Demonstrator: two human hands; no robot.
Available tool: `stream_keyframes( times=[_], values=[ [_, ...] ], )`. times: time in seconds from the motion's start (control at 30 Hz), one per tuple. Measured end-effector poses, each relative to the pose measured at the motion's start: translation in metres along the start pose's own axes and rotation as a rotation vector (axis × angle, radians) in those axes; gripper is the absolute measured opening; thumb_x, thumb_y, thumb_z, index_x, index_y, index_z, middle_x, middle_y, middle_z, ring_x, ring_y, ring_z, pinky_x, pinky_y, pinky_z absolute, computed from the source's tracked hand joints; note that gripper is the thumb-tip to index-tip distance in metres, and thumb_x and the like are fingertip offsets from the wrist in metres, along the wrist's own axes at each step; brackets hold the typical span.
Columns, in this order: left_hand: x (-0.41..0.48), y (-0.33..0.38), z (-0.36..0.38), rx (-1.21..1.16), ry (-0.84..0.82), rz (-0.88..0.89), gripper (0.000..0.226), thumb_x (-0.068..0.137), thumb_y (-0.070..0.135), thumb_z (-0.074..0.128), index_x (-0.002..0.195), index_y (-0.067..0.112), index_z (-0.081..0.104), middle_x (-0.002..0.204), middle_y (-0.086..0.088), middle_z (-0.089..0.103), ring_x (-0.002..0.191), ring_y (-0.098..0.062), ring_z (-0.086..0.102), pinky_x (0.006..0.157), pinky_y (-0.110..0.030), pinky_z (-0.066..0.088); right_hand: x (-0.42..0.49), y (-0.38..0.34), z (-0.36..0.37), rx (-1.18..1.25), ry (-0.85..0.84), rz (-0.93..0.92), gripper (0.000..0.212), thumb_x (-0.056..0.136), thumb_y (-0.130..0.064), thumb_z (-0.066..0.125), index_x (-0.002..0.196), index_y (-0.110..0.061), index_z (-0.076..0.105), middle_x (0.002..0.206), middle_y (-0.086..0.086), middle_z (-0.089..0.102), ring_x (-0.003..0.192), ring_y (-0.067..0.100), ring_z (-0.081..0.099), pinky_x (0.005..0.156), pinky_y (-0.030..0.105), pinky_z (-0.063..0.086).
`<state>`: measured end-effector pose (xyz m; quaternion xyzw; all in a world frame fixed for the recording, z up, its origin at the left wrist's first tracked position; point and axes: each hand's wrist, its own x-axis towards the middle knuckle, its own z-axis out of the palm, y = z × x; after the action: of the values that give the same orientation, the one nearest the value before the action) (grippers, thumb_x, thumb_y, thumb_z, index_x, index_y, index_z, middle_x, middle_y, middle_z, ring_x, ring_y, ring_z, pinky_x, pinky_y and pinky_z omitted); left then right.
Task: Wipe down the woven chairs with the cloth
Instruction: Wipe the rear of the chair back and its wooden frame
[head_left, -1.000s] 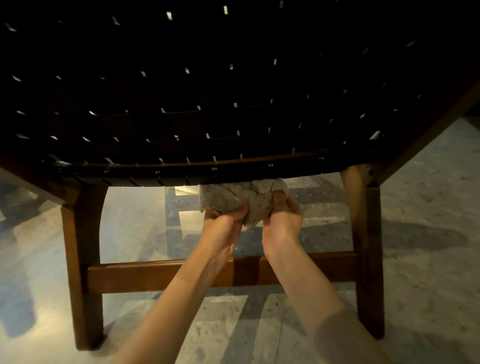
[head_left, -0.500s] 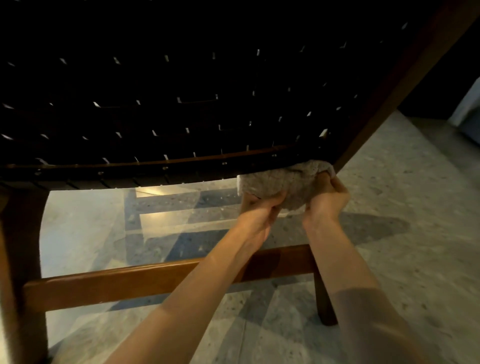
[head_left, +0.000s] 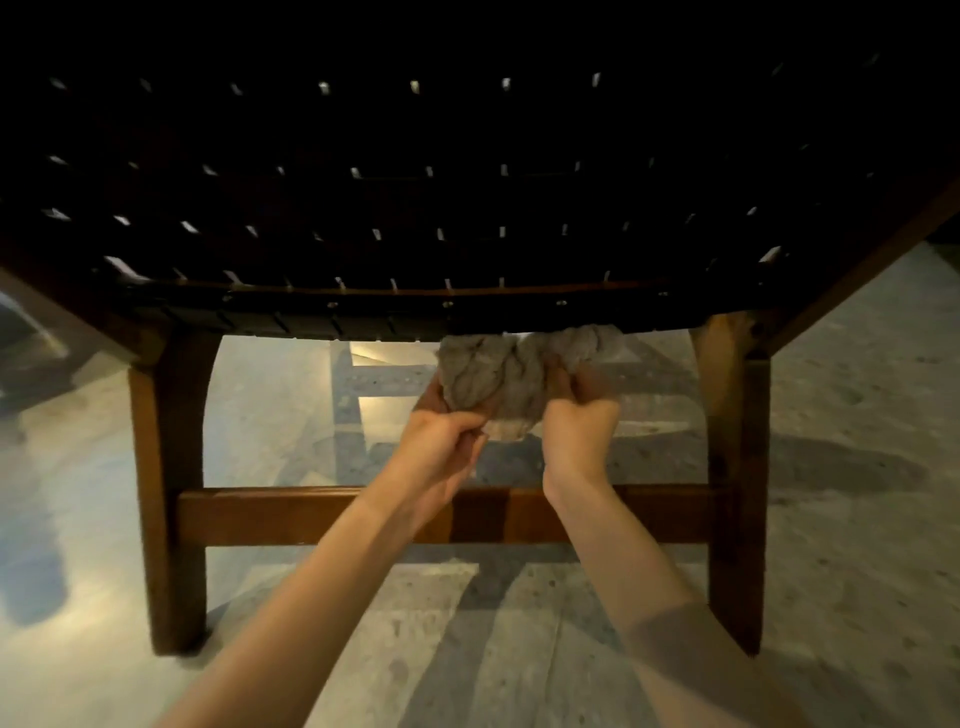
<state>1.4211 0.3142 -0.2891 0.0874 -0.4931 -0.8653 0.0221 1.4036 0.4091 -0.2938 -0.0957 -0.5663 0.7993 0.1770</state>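
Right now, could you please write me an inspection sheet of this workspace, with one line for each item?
Surface: speckled stone floor, with light patches and shadows.
Job's things: woven chair, dark weave on a brown wooden frame; grey cloth, bunched, reaching up to the lower edge of the weave, right of centre.
Clutter: nothing seen.
Grippers: left hand and right hand both grip the cloth, side by side.
Cables: nothing seen.
Surroundings: dim light; wooden crossbar between the chair legs, below the hands.
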Motion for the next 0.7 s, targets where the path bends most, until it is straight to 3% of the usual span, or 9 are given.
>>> stream_keyframes(
  times=[0.07, 0.13, 0.23, 0.33, 0.43, 0.5, 0.57, 0.63, 0.7],
  values=[
    [-0.005, 0.01, -0.031, 0.078, 0.056, 0.041, 0.047, 0.089, -0.019, 0.039, 0.125, 0.009, 0.044, 0.116, -0.015, 0.057, 0.09, -0.011, 0.064, 0.063, -0.016, 0.055, -0.005, 0.014, 0.008, -0.149, -0.116, 0.055, 0.021, 0.094, -0.014, 0.058, 0.076, -0.024, 0.058, 0.073, -0.009, 0.062, 0.067, -0.005, 0.061, 0.054, 0.002, 0.04],
    [-0.012, 0.019, -0.065, 0.252, 0.089, 0.062, 0.044, 0.092, -0.005, 0.05, 0.128, 0.018, 0.041, 0.122, -0.011, 0.057, 0.097, -0.011, 0.063, 0.072, -0.02, 0.056, -0.008, 0.03, 0.014, -0.499, -0.227, 0.034, 0.016, 0.095, -0.022, 0.056, 0.08, -0.024, 0.054, 0.076, -0.014, 0.054, 0.067, -0.001, 0.052, 0.051, 0.005, 0.038],
    [-0.017, 0.027, -0.112, 0.671, 0.204, 0.04, 0.07, 0.087, 0.017, 0.064, 0.143, 0.03, 0.024, 0.139, 0.002, 0.039, 0.12, -0.013, 0.048, 0.091, -0.031, 0.048, -0.009, 0.043, 0.021, -0.792, -0.32, -0.132, 0.011, 0.097, -0.023, 0.052, 0.101, -0.017, 0.061, 0.085, -0.005, 0.056, 0.069, 0.003, 0.045, 0.051, 0.002, 0.034],
    [-0.017, 0.03, -0.137, 0.95, 0.318, 0.063, 0.086, 0.083, 0.025, 0.07, 0.15, 0.027, 0.016, 0.149, -0.005, 0.023, 0.135, -0.024, 0.031, 0.108, -0.046, 0.036, -0.01, 0.043, 0.028, -0.868, -0.461, -0.305, 0.022, 0.096, -0.022, 0.053, 0.114, -0.014, 0.064, 0.098, 0.003, 0.065, 0.079, 0.006, 0.049, 0.057, 0.008, 0.034],
    [-0.015, 0.033, -0.135, 1.084, 0.165, 0.325, 0.081, 0.081, 0.03, 0.07, 0.145, 0.035, 0.02, 0.149, -0.002, 0.022, 0.137, -0.019, 0.024, 0.111, -0.042, 0.031, -0.01, 0.037, 0.031, -0.983, -0.618, -0.446, 0.023, 0.096, -0.026, 0.054, 0.116, -0.017, 0.061, 0.103, 0.008, 0.061, 0.082, 0.013, 0.053, 0.06, 0.016, 0.034],
    [-0.015, 0.039, -0.129, 1.129, 0.03, 0.458, 0.087, 0.075, 0.044, 0.067, 0.144, 0.039, 0.013, 0.153, 0.0, 0.017, 0.141, -0.017, 0.018, 0.113, -0.037, 0.027, -0.009, 0.028, 0.033, -0.957, -0.751, -0.441, 0.022, 0.095, -0.026, 0.056, 0.116, -0.02, 0.059, 0.105, 0.007, 0.062, 0.09, 0.019, 0.059, 0.068, 0.025, 0.042],
    [-0.016, 0.05, -0.123, 1.149, -0.11, 0.516, 0.092, 0.07, 0.052, 0.065, 0.143, 0.041, 0.011, 0.155, 0.002, 0.019, 0.143, -0.015, 0.016, 0.114, -0.034, 0.026, -0.01, 0.016, 0.034, -0.852, -0.923, -0.401, 0.019, 0.094, -0.024, 0.056, 0.113, -0.025, 0.06, 0.104, -0.003, 0.066, 0.096, 0.011, 0.061, 0.079, 0.03, 0.049],
    [-0.02, 0.059, -0.121, 1.115, -0.211, 0.514, 0.079, 0.068, 0.054, 0.065, 0.135, 0.046, 0.024, 0.144, 0.007, 0.04, 0.136, -0.009, 0.033, 0.109, -0.03, 0.036, -0.013, 0.007, 0.038, -0.811, -1.028, -0.399, 0.018, 0.095, -0.023, 0.055, 0.11, -0.032, 0.061, 0.105, -0.014, 0.066, 0.099, 0.0, 0.059, 0.085, 0.021, 0.048],
    [-0.023, 0.065, -0.124, 1.066, -0.222, 0.497, 0.052, 0.07, 0.051, 0.064, 0.116, 0.043, 0.043, 0.114, 0.019, 0.056, 0.11, 0.007, 0.053, 0.09, -0.018, 0.049, -0.015, 0.002, 0.042, -0.806, -1.06, -0.395, 0.017, 0.095, -0.028, 0.055, 0.107, -0.039, 0.06, 0.102, -0.021, 0.065, 0.097, -0.007, 0.058, 0.081, 0.012, 0.045]
  ],
)
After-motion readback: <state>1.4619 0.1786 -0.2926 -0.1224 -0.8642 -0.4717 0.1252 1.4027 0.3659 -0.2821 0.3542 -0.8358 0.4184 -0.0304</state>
